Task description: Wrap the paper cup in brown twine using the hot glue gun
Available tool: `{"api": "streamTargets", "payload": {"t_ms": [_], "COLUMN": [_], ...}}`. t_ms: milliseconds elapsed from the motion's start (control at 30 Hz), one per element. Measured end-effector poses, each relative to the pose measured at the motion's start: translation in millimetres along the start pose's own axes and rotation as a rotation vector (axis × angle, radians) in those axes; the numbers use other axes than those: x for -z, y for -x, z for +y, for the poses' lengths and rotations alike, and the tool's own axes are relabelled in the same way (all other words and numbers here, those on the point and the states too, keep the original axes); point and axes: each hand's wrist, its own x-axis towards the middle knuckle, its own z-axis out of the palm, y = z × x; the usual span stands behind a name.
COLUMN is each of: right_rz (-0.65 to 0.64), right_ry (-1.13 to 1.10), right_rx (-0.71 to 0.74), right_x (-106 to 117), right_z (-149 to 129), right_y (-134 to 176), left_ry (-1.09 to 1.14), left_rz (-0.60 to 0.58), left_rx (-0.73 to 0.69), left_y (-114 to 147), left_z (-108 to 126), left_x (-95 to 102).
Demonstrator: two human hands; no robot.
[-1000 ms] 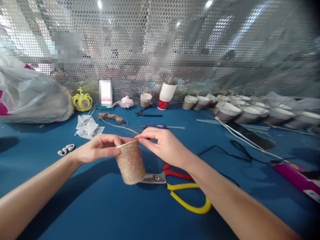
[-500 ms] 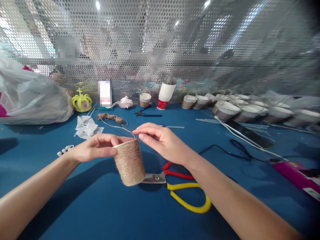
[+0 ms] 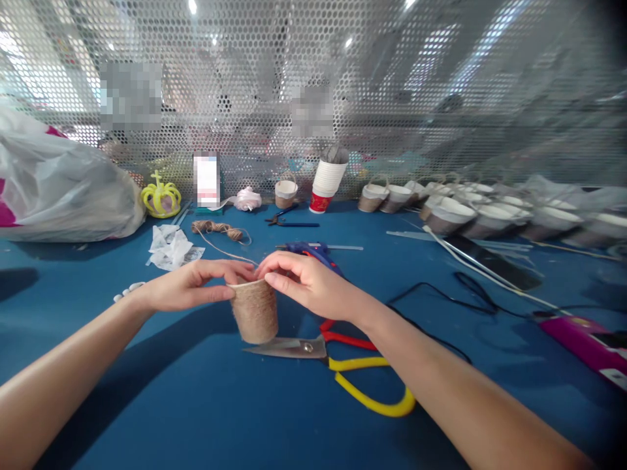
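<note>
A cup wrapped in brown twine (image 3: pixel 255 313) hangs between my hands, just above the blades of the large scissors (image 3: pixel 304 348). My left hand (image 3: pixel 189 285) grips its rim from the left, thumb outside and fingers inside. On the rim's right side, my right hand (image 3: pixel 308 284) pinches with its thumb outside and fingertips at the inner edge. A strand runs from the rim back to a small twine bundle (image 3: pixel 218 230). Behind my right hand lies a blue glue gun (image 3: pixel 313 249), partly hidden by it. The scissors have red and yellow handles.
At the back stand a small handled cup (image 3: pixel 285 194), stacked paper cups (image 3: pixel 329 181), pliers (image 3: pixel 289 219) and a phone (image 3: pixel 206 181). Many wrapped cups (image 3: pixel 450 212) fill the back right. A plastic bag (image 3: pixel 63 176) sits left, crumpled white scraps (image 3: pixel 169 249) nearer. A black cable (image 3: pixel 431 326) crosses the right side.
The cup has tilted more upright and moved slightly away. My right hand has come down from the strand onto the rim, uncovering the glue gun behind it.
</note>
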Motion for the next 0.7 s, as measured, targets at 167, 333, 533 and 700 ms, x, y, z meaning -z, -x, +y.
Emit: {"api": "streamTargets", "payload": {"t_ms": [167, 333, 533, 700], "right_rz": [-0.003, 0.022, 0.053, 0.107], "right_ry": [0.039, 0.034, 0.075, 0.100], "right_rx": [-0.022, -0.051, -0.026, -0.007], "right_x": [-2, -7, -15, -22], "right_z": [0, 3, -2, -6], "right_y": [0, -3, -5, -5], "left_ry": [-0.166, -0.253, -0.293, -0.210], "left_rz": [0.084, 0.118, 0.252, 0.393], "left_rx": [0.021, 0.046, 0.046, 0.088], "left_y": [0, -1, -7, -9], "left_z": [-10, -10, -1, -1], "left_x": [1.4, -0.1, -18.4, -29.9]}}
